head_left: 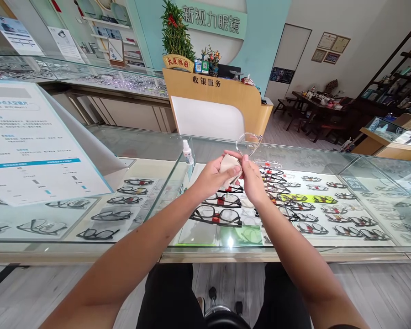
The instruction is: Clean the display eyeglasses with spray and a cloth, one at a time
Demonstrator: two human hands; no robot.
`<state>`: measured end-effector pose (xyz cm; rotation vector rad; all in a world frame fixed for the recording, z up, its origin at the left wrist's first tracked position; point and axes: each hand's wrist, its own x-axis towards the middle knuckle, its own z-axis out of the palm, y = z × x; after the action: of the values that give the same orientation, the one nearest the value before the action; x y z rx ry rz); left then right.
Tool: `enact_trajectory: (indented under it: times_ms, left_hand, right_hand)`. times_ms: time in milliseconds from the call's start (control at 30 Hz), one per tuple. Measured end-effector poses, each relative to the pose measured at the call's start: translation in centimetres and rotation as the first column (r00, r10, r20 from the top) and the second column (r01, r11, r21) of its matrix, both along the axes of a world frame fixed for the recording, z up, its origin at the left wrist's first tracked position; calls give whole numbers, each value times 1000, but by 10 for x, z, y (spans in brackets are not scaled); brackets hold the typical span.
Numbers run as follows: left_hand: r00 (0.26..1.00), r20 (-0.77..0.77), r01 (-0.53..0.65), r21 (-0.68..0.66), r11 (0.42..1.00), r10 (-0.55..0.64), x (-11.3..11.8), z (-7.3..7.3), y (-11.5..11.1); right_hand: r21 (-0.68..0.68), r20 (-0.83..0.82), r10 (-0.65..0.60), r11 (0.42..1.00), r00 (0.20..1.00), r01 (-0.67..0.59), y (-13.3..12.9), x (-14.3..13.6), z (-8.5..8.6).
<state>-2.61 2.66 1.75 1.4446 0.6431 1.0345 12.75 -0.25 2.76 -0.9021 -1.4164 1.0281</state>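
Observation:
A pale cloth (pixel 229 167) is pinched in my left hand (pixel 212 176), its folds wrapped around part of a pair of glasses. The thin-rimmed glasses (pixel 250 145) stick up above my hands, one clear lens facing forward. My right hand (pixel 253 181) grips the frame near its middle, fingers closed and touching the cloth. Both hands meet above the glass display counter (pixel 205 254). Just left of them a small white spray bottle (pixel 187 153) stands upright on the glass. The lens part inside the cloth is hidden.
Rows of eyeglasses (pixel 219 214) lie under the glass top. A large printed sign (pixel 37 141) leans over the counter at the left. Beyond are a wooden cashier desk (pixel 256 109) with a plant (pixel 178 36), and a dark table (pixel 315 103) with benches.

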Motion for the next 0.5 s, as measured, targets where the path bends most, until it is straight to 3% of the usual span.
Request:
enact_trajectory:
  times_ms: [167,367,500]
  left_hand:
    - [996,95,-4,12,1000,3,3,-5,2]
    - [998,-53,46,53,998,-43,-7,-4,6]
    - [996,-68,67,89,994,-61,-8,0,1]
  right_hand:
    - [-19,4,-38,999,999,38,-1,-3,1]
    - [-10,-51,-60,998,997,59,5,5,-1]
    - [-8,-53,-76,997,996,75,5,5,-2]
